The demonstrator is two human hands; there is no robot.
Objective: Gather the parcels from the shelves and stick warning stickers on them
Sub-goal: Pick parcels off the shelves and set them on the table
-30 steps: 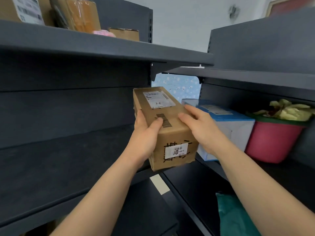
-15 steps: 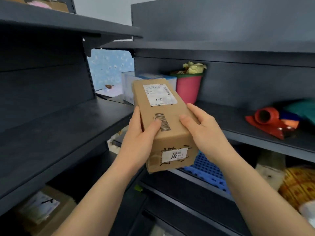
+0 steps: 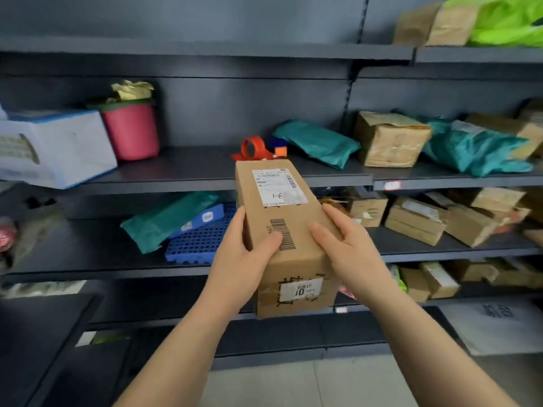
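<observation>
Together, left hand (image 3: 244, 259) and right hand (image 3: 349, 254) clasp the cardboard parcel (image 3: 288, 230).

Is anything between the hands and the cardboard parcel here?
Nothing visible does. The left hand and the right hand grip the cardboard parcel directly by its two long sides, in the air in front of the shelves.

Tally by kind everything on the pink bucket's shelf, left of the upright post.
White and blue box: 1
Pink bucket: 1
Red tape dispenser: 1
Blue and orange item: 1
Teal bag: 1
Total: 5
</observation>
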